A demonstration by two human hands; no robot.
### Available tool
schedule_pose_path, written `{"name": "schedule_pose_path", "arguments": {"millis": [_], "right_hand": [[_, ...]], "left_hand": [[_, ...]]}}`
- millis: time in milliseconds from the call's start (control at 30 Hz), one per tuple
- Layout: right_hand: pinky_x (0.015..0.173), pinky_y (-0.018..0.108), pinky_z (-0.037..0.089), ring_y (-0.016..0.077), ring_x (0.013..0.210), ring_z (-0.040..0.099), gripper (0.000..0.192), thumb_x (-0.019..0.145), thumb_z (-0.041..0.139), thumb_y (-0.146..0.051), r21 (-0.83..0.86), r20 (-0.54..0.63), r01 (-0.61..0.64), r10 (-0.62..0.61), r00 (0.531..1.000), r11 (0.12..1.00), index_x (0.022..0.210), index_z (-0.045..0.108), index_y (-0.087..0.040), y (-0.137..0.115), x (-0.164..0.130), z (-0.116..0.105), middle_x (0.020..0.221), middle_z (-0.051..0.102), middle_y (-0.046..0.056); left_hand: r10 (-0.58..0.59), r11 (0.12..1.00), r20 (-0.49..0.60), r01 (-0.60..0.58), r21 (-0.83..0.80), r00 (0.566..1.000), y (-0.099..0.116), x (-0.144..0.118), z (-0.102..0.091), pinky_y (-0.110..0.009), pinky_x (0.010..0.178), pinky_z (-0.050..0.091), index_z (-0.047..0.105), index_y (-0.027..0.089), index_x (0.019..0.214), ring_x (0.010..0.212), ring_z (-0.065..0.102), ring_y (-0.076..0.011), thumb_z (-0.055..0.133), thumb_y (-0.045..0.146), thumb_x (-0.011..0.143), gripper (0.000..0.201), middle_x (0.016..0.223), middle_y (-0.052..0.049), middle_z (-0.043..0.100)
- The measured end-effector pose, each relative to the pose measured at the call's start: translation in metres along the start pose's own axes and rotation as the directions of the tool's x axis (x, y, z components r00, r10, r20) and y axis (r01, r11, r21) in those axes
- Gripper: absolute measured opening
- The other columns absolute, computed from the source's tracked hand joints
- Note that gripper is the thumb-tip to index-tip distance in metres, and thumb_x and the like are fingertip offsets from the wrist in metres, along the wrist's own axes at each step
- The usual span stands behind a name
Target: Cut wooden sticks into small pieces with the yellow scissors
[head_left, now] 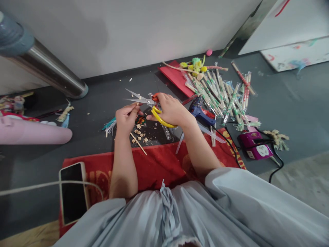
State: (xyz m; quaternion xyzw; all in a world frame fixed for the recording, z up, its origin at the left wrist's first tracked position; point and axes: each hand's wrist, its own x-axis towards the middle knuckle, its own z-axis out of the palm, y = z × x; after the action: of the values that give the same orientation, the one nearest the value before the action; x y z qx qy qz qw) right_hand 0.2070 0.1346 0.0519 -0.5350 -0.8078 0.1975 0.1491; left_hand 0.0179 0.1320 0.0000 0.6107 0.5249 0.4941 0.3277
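Landmark: scissors, blades spread. Well to their left, a pink roll; nearer the wearer than that roll, below-left of the scissors, a phone with a cable across it. Left hand just under the blades, thumb and finger pinching a pale stick piece close by the lower blade — contact unclear. Below the scissors, wood chips. Right hand at the scissors' right end, grasping the red-and-yellow handles. Right of the scissors: blue glue gun, then wrapped sticks heaped beyond it; farthest right, a purple socket block.
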Motion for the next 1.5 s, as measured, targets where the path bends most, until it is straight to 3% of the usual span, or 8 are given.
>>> {"name": "schedule_pose_path", "arguments": {"millis": [300,433,533,667,800,900,967,1500], "right_hand": [[0.091,0.045,0.040,0.0332,0.113,0.051,0.080,0.072,0.051,-0.074,-0.016,0.005,-0.014,0.014,1.000,1.000,0.121,0.047,-0.011,0.001,0.002,0.004,0.121,0.057,0.019],[0.091,0.045,0.041,0.0333,0.111,0.052,0.070,0.076,0.052,-0.066,-0.028,-0.065,-0.020,0.019,0.998,0.999,0.120,0.050,-0.012,0.003,0.004,0.007,0.120,0.058,0.017],[0.092,0.046,0.040,0.0332,0.110,0.053,0.063,0.078,0.053,-0.062,-0.018,-0.131,-0.040,0.037,0.991,0.999,0.116,0.053,-0.012,0.005,0.006,0.009,0.117,0.060,0.016],[0.093,0.045,0.040,0.0317,0.108,0.053,0.058,0.082,0.049,-0.058,0.020,-0.216,-0.102,0.104,0.971,0.995,0.115,0.051,-0.010,0.007,0.010,0.015,0.114,0.059,0.018],[0.095,0.046,0.038,0.0317,0.109,0.052,0.055,0.085,0.047,-0.054,0.025,-0.258,-0.153,0.154,0.954,0.988,0.115,0.047,-0.008,0.007,0.013,0.020,0.114,0.057,0.020],[0.094,0.047,0.039,0.0328,0.112,0.050,0.050,0.084,0.048,-0.048,0.006,-0.268,-0.161,0.157,0.951,0.987,0.114,0.046,-0.008,0.003,0.013,0.025,0.114,0.056,0.021],[0.094,0.047,0.039,0.0337,0.113,0.049,0.048,0.083,0.050,-0.045,-0.006,-0.267,-0.165,0.157,0.951,0.986,0.113,0.047,-0.007,0.001,0.013,0.028,0.113,0.056,0.022],[0.091,0.048,0.040,0.0338,0.107,0.051,0.045,0.082,0.048,-0.045,-0.075,-0.208,-0.211,0.192,0.959,0.975,0.109,0.045,-0.009,-0.008,0.012,0.031,0.113,0.055,0.019]], "left_hand": [[0.017,1.000,-0.026,-0.017,-0.003,1.000,-0.002,0.001,0.001,-0.021,0.053,0.045,0.072,0.019,0.086,0.052,0.056,-0.0078,0.059,0.047,0.081,0.031,0.065,-0.001,0.068],[0.197,0.977,-0.104,-0.186,0.101,0.975,-0.005,0.005,0.003,-0.027,0.074,0.050,0.070,0.018,0.079,0.080,0.063,-0.0137,0.059,0.044,0.081,0.028,0.083,-0.004,0.069],[0.278,0.958,-0.200,-0.255,0.134,0.940,-0.007,0.007,0.003,-0.028,0.076,0.049,0.066,0.020,0.092,0.094,0.060,-0.0157,0.062,0.042,0.080,0.026,0.099,-0.005,0.064],[0.218,0.976,-0.312,-0.201,0.085,0.925,-0.005,0.005,0.003,-0.024,0.066,0.046,0.061,0.019,0.079,0.072,0.055,-0.0095,0.064,0.042,0.078,0.023,0.081,-0.001,0.058],[-0.005,0.998,0.002,0.005,-0.070,1.000,0.005,0.000,0.008,-0.021,0.051,0.040,0.059,0.017,0.058,0.051,0.048,-0.0069,0.063,0.048,0.076,0.036,0.056,0.002,0.056],[-0.093,0.987,0.270,0.124,-0.101,0.958,0.012,-0.003,0.013,-0.020,0.045,0.037,0.062,0.017,0.058,0.046,0.048,-0.0069,0.068,0.053,0.069,0.038,0.054,0.001,0.058],[-0.107,0.986,0.355,0.145,-0.084,0.929,0.015,-0.004,0.015,-0.020,0.043,0.035,0.062,0.017,0.055,0.045,0.047,-0.0067,0.072,0.053,0.064,0.039,0.049,0.002,0.056],[-0.170,0.971,0.431,0.225,-0.079,0.886,0.020,-0.007,0.014,-0.018,0.039,0.035,0.058,0.016,0.050,0.040,0.046,-0.0056,0.076,0.048,0.061,0.038,0.045,0.002,0.056]]}}
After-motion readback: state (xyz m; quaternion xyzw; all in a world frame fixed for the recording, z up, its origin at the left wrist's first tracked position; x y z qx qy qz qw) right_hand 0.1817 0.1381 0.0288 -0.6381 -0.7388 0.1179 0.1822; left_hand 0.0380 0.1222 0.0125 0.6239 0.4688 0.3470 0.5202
